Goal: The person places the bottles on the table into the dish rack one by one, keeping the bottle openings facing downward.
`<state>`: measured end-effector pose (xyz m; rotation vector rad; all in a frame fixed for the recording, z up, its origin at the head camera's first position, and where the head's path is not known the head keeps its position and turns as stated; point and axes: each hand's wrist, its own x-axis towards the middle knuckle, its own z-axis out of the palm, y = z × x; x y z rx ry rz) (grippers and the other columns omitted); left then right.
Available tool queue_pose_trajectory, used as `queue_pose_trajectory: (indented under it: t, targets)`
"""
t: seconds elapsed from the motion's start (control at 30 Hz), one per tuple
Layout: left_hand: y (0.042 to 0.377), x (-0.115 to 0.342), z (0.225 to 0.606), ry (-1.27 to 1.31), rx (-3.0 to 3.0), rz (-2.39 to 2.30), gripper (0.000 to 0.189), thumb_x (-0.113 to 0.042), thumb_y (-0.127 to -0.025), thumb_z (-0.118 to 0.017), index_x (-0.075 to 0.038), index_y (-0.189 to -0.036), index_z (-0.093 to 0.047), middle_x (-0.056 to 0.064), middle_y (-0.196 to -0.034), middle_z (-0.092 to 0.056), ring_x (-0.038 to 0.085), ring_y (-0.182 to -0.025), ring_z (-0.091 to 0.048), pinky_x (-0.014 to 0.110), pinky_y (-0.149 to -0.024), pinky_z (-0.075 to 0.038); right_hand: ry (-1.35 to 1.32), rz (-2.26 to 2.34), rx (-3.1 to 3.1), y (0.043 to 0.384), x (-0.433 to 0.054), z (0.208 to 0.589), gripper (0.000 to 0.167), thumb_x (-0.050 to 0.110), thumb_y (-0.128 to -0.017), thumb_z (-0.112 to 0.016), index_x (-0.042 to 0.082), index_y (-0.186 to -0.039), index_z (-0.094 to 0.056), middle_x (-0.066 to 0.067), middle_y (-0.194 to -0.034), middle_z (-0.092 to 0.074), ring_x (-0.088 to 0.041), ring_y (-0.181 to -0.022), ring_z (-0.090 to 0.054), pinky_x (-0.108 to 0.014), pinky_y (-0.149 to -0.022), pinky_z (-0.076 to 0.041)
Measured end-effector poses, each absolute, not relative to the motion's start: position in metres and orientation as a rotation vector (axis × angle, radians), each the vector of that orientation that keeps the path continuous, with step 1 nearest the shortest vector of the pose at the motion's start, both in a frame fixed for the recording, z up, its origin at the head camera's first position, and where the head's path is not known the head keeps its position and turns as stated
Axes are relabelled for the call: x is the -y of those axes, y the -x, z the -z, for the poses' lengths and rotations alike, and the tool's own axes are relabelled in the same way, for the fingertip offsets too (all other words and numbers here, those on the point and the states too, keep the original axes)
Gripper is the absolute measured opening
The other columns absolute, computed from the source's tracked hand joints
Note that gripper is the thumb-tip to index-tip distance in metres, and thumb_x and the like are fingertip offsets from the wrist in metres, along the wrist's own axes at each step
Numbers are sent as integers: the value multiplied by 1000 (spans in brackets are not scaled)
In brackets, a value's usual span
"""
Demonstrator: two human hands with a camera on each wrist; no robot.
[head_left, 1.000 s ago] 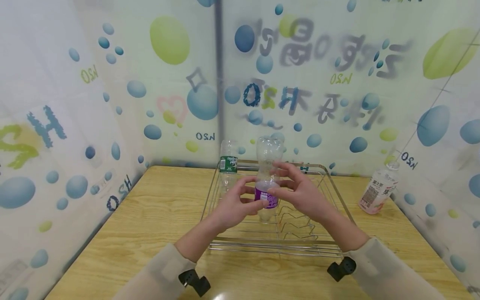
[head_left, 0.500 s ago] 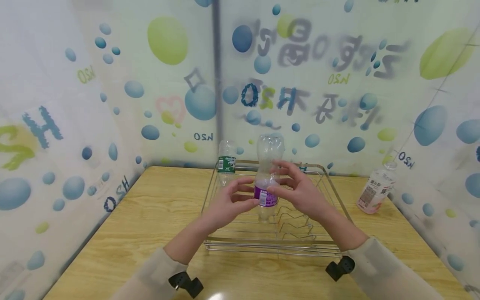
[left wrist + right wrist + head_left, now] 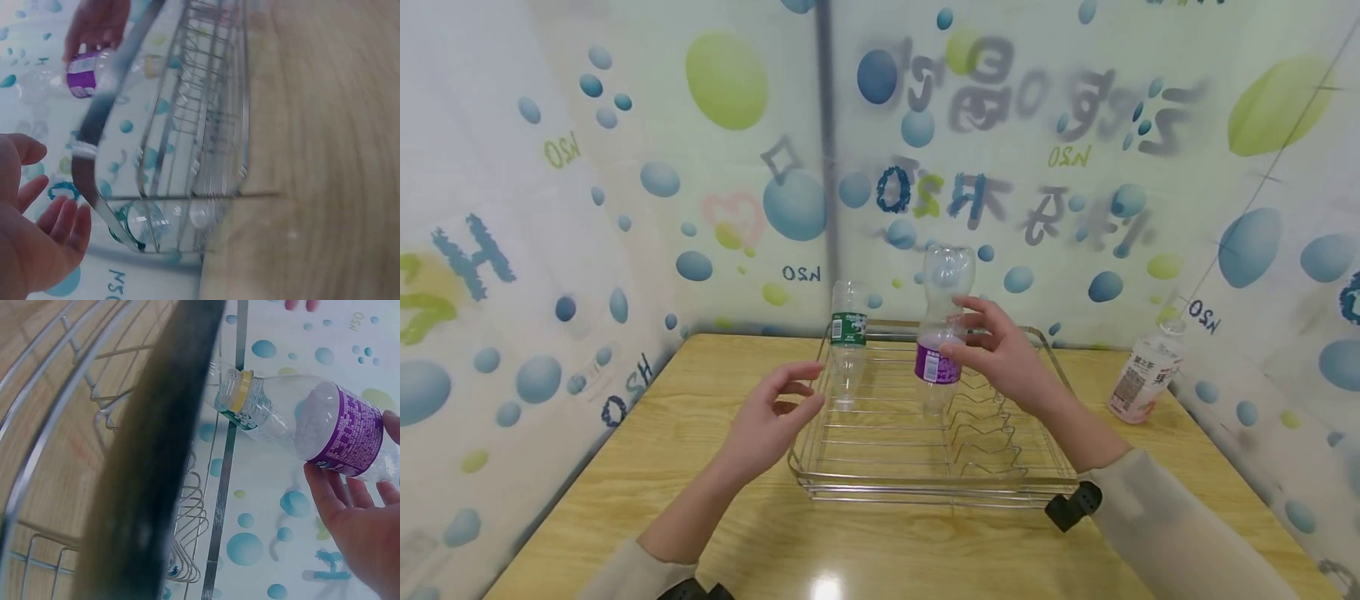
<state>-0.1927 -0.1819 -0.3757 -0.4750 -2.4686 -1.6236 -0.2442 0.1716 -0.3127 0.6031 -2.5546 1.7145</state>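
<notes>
My right hand point(image 3: 1000, 354) grips a clear plastic bottle point(image 3: 938, 362) with a purple label, thumb on one side and fingers on the other. This bottle is upside down above the wire dish rack point(image 3: 880, 479), its uncapped neck with a yellow ring point(image 3: 242, 391) pointing down in the right wrist view. At the rack's left side my left hand point(image 3: 778, 417) hovers with loosely bent fingers and holds nothing. A second clear bottle point(image 3: 848, 329), green-labelled, stands neck down in the rack's back left part.
A pink-labelled bottle point(image 3: 1145, 375) stands upright on the wooden table point(image 3: 647, 417), right of the rack. Wavy wire dividers point(image 3: 988, 429) fill the rack's right half. A patterned curtain point(image 3: 745, 167) encloses the table at the back and sides.
My left hand has let go of the purple-labelled bottle and moved left, past the rack's side. My right hand has raised the bottle a little.
</notes>
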Motion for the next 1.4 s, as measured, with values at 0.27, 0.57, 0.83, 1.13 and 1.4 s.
queue_pose_trajectory:
  t: [0.27,0.57,0.83,1.13,1.4]
  targets:
    - [192,199,405,390,2622,1653,48,-32,-112,-65,-12,-155,-57,17,-162,-48,35,-139,-58,37,-103,-56,-566,-1744,2542,261,-165,301,80,33,-106,-76,22,-172,-31,-16,-166,-49,-43,-149,-55,-65,-117,-54]
    - [203,205,427,533,2462,1986,47,-17,-114,-61,-4,-157,-49,31,-156,-49,51,-133,-65,37,-90,-69,-490,-1812,2498,287,-152,304,82,35,-104,-78,23,-172,-33,-15,-166,-48,-40,-148,-56,-59,-115,-58]
    - [206,207,431,587,2402,2114,48,-12,-115,-56,-7,-161,-44,34,-161,-41,51,-133,-66,47,-89,-70,-431,-1925,2421,308,-130,305,81,33,-104,-79,24,-171,-34,-15,-167,-46,-38,-146,-57,-56,-116,-57]
    - [207,205,431,584,2389,2141,49,-12,-115,-56,-9,-162,-44,34,-162,-40,48,-133,-67,47,-91,-70,-309,-1967,2387,330,-118,317,82,34,-105,-77,25,-173,-33,-16,-169,-44,-39,-146,-55,-55,-121,-53]
    - [206,205,432,570,2389,2149,51,-11,-114,-56,-6,-163,-42,33,-162,-41,45,-130,-69,46,-90,-70,-254,-2018,2348,344,-107,328,79,37,-104,-78,28,-171,-36,-15,-168,-45,-38,-147,-55,-56,-123,-51]
